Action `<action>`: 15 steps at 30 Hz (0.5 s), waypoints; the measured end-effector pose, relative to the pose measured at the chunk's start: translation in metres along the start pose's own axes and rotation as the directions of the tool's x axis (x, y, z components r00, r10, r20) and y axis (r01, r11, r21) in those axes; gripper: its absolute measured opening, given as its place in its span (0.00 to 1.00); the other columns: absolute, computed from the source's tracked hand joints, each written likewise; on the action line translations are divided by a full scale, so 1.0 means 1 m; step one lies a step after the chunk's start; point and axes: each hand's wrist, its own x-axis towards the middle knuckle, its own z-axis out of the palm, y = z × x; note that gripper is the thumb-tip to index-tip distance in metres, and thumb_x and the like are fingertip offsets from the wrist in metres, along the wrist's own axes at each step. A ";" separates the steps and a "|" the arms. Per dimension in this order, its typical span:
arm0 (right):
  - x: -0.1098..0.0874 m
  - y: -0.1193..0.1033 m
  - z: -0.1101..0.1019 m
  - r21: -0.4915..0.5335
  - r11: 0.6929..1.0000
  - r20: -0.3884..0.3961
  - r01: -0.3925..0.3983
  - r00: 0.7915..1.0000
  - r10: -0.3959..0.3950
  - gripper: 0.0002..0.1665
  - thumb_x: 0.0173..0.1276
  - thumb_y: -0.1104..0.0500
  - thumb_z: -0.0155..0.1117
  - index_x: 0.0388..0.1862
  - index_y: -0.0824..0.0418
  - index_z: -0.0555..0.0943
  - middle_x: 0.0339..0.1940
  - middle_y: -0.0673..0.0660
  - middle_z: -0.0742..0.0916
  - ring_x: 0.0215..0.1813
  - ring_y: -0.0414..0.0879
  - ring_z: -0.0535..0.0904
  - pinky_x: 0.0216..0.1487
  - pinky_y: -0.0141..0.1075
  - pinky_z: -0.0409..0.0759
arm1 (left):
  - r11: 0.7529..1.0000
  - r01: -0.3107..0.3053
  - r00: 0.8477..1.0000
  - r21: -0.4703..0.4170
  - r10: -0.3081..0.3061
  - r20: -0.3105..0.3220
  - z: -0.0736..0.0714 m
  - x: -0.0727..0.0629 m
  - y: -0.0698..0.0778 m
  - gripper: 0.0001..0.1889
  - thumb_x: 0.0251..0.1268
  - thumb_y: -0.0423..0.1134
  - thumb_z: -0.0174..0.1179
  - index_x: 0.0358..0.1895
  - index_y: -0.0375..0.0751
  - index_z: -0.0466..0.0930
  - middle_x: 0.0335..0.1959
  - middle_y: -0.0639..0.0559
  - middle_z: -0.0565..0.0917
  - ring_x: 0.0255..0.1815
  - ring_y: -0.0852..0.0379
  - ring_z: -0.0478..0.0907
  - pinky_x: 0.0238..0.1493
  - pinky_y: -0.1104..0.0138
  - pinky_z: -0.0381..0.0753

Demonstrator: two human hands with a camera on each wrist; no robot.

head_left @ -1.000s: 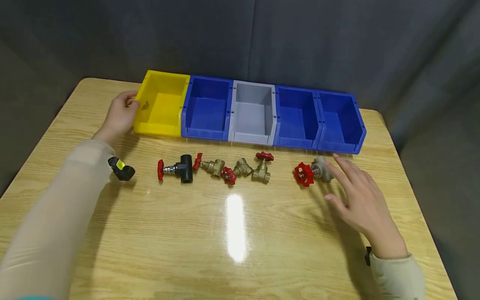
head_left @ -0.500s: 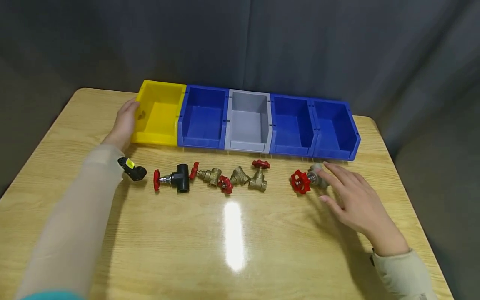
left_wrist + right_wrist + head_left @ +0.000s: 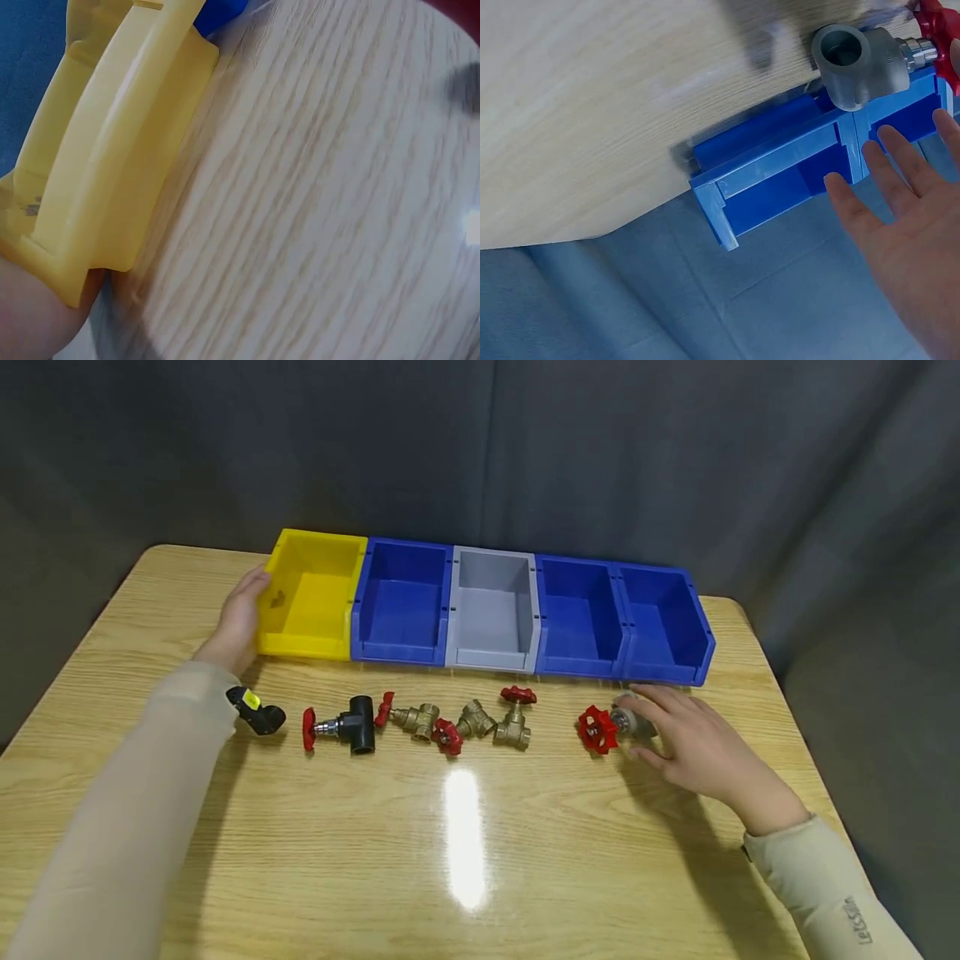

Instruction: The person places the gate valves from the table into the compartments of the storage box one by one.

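Note:
My left hand (image 3: 241, 617) lies along the outer left wall of the yellow bin (image 3: 307, 647), touching it; its fingertips are partly hidden behind the wall. In the left wrist view, part of that hand (image 3: 34, 315) sits against the bin's corner. My right hand (image 3: 693, 743) hovers at a grey valve with a red handwheel (image 3: 597, 730), fingers spread and covering part of the valve's body. The right wrist view shows the fingers extended beside the grey valve body (image 3: 859, 67). Nothing is gripped there.
Right of the yellow bin, joined in a row, stand a blue bin (image 3: 401, 652), a grey bin (image 3: 491, 657) and two more blue bins. In front lie a black valve (image 3: 358, 724) and brass valves (image 3: 416, 720) with red handwheels. A dark curtain (image 3: 480, 452) hangs behind.
My right hand has come in closer over the grey valve. The left hand has stayed at the yellow bin, its fingers now flatter along the wall. The camera view has shifted slightly.

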 end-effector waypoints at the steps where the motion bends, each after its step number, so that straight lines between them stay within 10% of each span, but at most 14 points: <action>1: 0.002 0.001 0.001 0.012 1.000 0.009 0.005 1.000 -0.006 0.38 0.55 0.57 0.78 0.65 0.58 0.75 0.64 0.64 0.77 0.64 0.63 0.72 0.59 0.64 0.72 | 1.000 -0.002 1.000 -0.015 0.002 0.001 -0.001 0.000 -0.001 0.28 0.80 0.56 0.38 0.79 0.66 0.49 0.77 0.58 0.54 0.67 0.59 0.58 0.70 0.65 0.57; 15: 0.022 0.010 0.019 0.133 0.983 0.035 0.126 0.991 -0.131 0.32 0.49 0.68 0.80 0.55 0.67 0.80 0.54 0.64 0.82 0.59 0.63 0.75 0.59 0.58 0.75 | 0.981 0.077 0.997 -0.179 -0.080 -0.012 -0.002 -0.003 0.005 0.30 0.78 0.53 0.48 0.79 0.63 0.54 0.76 0.61 0.59 0.69 0.61 0.59 0.72 0.66 0.57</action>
